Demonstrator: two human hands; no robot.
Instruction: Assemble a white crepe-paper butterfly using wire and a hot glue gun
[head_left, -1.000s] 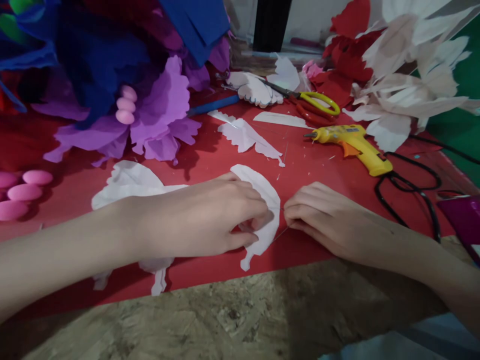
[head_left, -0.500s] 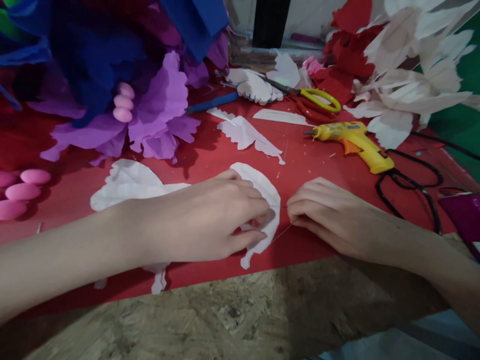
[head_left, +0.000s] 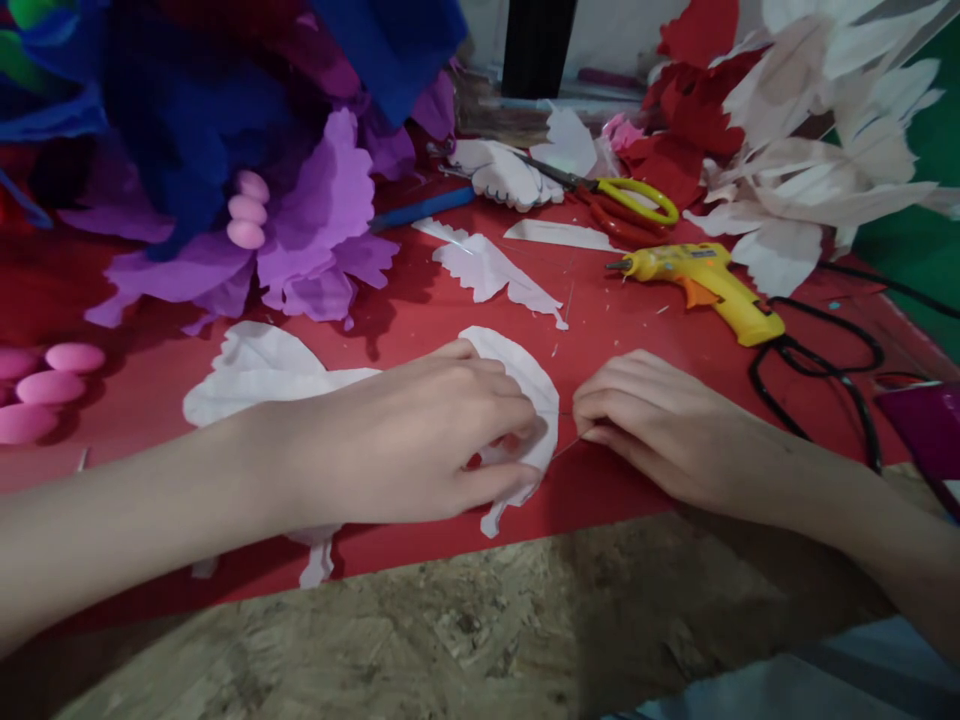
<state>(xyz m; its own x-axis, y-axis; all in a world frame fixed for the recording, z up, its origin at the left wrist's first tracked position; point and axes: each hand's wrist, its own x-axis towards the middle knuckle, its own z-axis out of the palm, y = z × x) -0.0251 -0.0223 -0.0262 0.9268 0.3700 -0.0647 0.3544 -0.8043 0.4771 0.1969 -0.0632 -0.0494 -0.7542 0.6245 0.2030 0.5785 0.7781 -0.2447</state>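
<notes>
My left hand lies over a white wing-shaped paper cutout, its fingers curled and its thumb against the lower edge. Part of that cutout is hidden under the palm. Between the fingertips of my right hand, a thin thread or wire is pinched; it runs left to the edge of the cutout. Another white paper cutout with a scalloped edge extends behind my left wrist and forearm.
A yellow glue gun with a black cord rests beyond my right hand. Scissors lie behind it, near white paper scraps. Purple paper shapes and pink egg-shaped pieces are at left; white paper petals stand at right.
Almost nothing differs. The view has shifted very slightly, and both hands keep their places on the paper cutout and the thread.
</notes>
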